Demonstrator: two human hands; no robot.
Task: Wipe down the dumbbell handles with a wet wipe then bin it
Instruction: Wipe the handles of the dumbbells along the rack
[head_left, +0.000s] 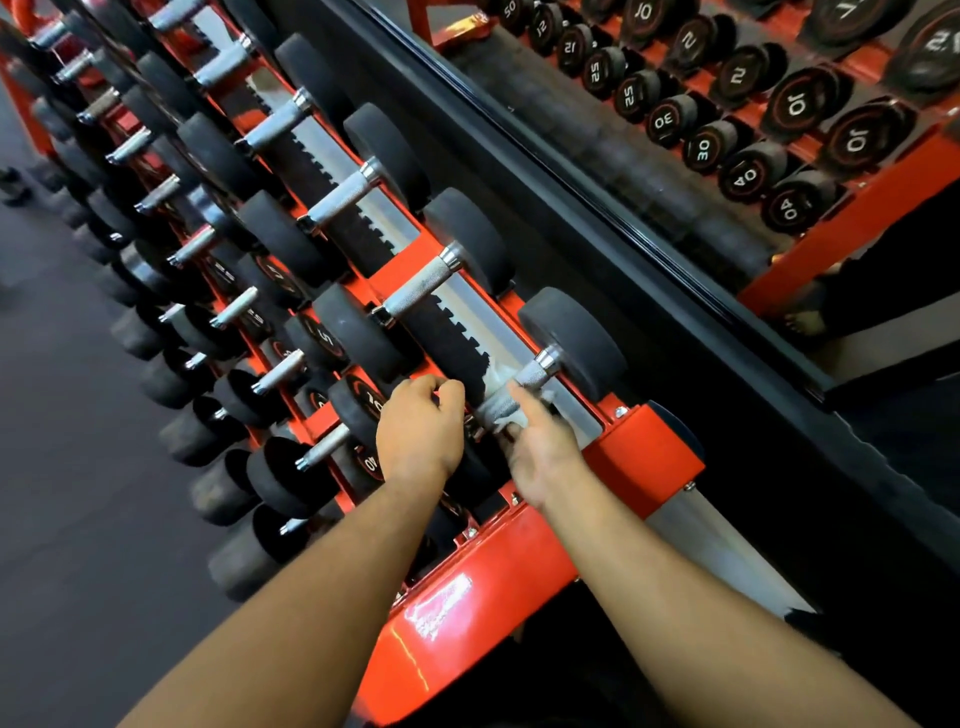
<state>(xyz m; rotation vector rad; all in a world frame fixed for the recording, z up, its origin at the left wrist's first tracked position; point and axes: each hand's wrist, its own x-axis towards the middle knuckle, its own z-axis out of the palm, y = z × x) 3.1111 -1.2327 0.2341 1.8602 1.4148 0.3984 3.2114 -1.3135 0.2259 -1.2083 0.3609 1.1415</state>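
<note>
Fingers (511, 434) of the right hand (540, 447) are curling round a crumpled pale-grey wet wipe (496, 405), wrapping it about the knurled steel handle (530, 375) of the nearest black round-headed dumbbell (576, 338); the thumb is lying straight along the handle, pointing toward 11 o'clock. The wipe is sitting on the near half of that handle, with the bare metal and its chrome collar showing just beyond at 1 o'clock. The left hand (421, 431) is resting at 9 o'clock of the wipe, knuckles up, fingers bent downward over the near black head of the same dumbbell; whether they are gripping it or only lying on it cannot be told. Both bare forearms are reaching in from 6 o'clock. The dumbbell is lying at the near end of the top tier of a glossy orange steel rack (644, 452), which is running diagonally from 5 o'clock to 11 o'clock. A second dumbbell with a knurled steel handle (421, 288) is sitting next along the tier, and more are following beyond it. Lower tiers of smaller dumbbells are filling the frame at 9 o'clock, above a dark rubber floor (78, 493). A dark-framed wall mirror (675, 156) at 1 o'clock is reflecting numbered dumbbell ends.
</note>
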